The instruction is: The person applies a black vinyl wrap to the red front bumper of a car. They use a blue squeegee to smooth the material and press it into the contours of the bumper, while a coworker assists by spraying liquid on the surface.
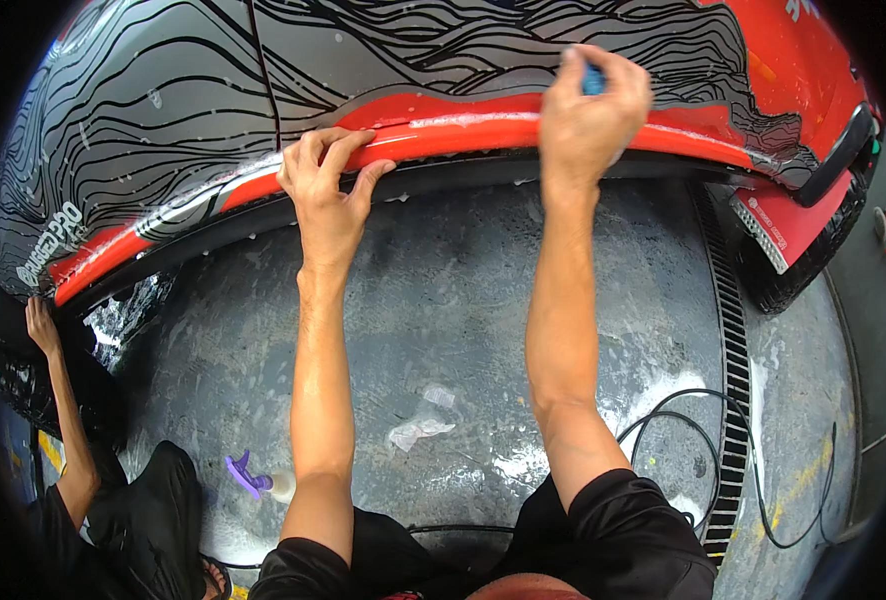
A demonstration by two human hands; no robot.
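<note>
A car side panel in grey with black wavy lines stretches across the top of the view. Along its lower edge runs a glossy red sill with streaks of white suds. My left hand rests on that sill, fingers spread and bent over it, thumb apart, holding nothing. Further right, my right hand is closed round a small blue thing against the grey panel, just above the sill. Most of the blue thing is hidden by my fingers, so its kind does not show.
A co-worker's hand reaches to the car's left end. On the wet floor lie a crumpled clear wrapper and a spray bottle with a purple head. A black hose loops over the drain grate. A red mudflap hangs by the right wheel.
</note>
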